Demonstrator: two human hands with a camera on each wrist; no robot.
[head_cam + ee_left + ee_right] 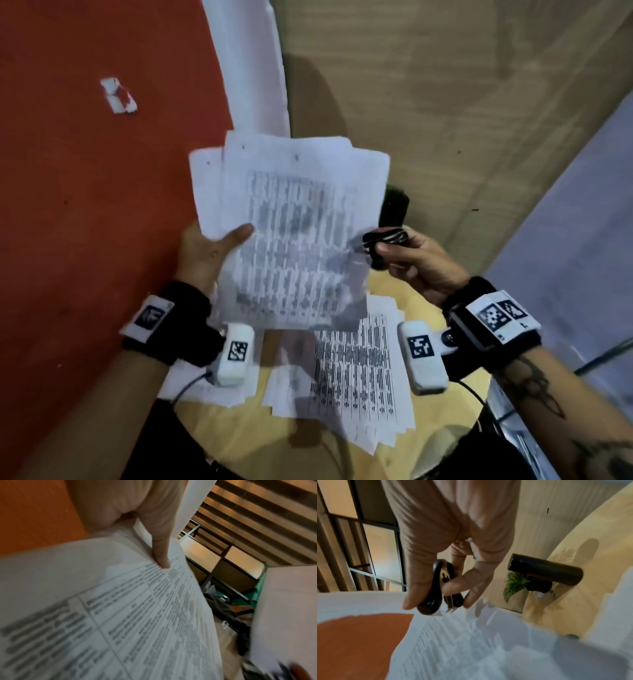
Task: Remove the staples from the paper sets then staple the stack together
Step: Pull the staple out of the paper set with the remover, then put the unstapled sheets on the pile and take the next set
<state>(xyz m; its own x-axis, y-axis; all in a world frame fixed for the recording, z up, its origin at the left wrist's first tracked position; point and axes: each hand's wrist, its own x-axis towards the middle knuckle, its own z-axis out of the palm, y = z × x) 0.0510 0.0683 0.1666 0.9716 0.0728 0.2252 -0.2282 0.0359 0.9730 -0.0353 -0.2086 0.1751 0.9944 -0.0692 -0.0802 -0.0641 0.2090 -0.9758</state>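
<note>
Meanwhile, the left hand (205,251) held a loose, fanned sheaf of white printed paper sheets (291,219) up in the air above the round pale wooden tabletop (239,435), its thumb (161,555) pressed on the top sheet and the other fingers hidden behind the pages. The right hand (414,260) pinched a small black and metal claw-type staple remover (440,586) between thumb and fingers, its metal prongs right at the right edge of the held sheets. Below, 2 more untidy piles of white printed paper (356,383) lay on the tabletop, and a black cylindrical bottle (544,570) stood beyond the right hand.
</note>
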